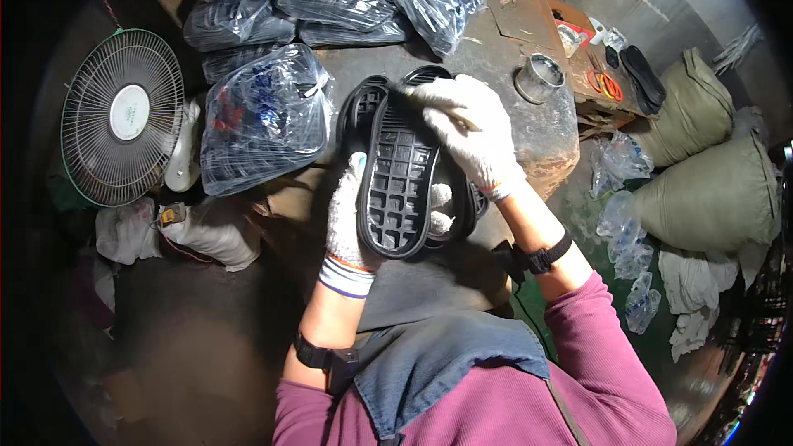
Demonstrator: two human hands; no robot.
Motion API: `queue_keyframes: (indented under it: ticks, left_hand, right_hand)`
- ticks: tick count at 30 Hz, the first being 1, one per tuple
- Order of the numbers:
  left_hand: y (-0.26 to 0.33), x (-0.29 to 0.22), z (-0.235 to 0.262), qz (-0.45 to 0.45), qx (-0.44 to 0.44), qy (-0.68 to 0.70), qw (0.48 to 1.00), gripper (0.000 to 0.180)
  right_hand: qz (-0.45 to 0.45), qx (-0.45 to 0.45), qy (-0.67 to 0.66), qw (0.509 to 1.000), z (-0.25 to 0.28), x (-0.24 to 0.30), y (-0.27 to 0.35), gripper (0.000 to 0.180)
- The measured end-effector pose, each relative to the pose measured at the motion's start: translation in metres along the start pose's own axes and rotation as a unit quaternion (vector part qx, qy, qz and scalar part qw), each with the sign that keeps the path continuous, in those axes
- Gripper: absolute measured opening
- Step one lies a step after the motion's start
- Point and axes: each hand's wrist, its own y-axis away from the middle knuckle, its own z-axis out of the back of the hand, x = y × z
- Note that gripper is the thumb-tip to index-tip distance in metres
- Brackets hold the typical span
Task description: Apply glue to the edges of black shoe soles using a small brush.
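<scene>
My left hand, in a white knitted glove, is closed round a black shoe sole. The sole stands tilted with its gridded, hollow side up; two gloved fingertips show past its right edge. At the sole's top end is my gloved right hand, its fingers bent and pressed together. Something dark and blurred lies under those fingers, and I cannot tell whether it is the sole's end or a separate piece. Behind the held sole are more black soles, partly hidden by it and by my hands.
Clear plastic bags of black goods are piled at the worktable's left and back. A metal can stands at right; beyond are orange-handled scissors and a dark sole. A fan is at left, green sacks at right.
</scene>
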Motion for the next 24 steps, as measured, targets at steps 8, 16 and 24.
queue_keyframes:
  ticks: [8,16,24]
  left_hand:
    - [-0.006,0.003,-0.008,-0.006,-0.023,-0.011,1.0,0.077]
    - [0.0,-0.015,0.003,-0.058,-0.009,0.0,0.998,0.067]
    - [-0.002,-0.015,0.007,-0.002,0.07,-0.034,0.997,0.07]
  right_hand:
    - [0.009,-0.074,0.129,0.989,0.006,-0.014,-0.011,0.027]
    - [0.06,0.077,-0.043,0.994,0.007,0.03,-0.004,0.03]
    - [-0.074,0.132,-0.188,0.97,0.004,0.01,-0.025,0.023]
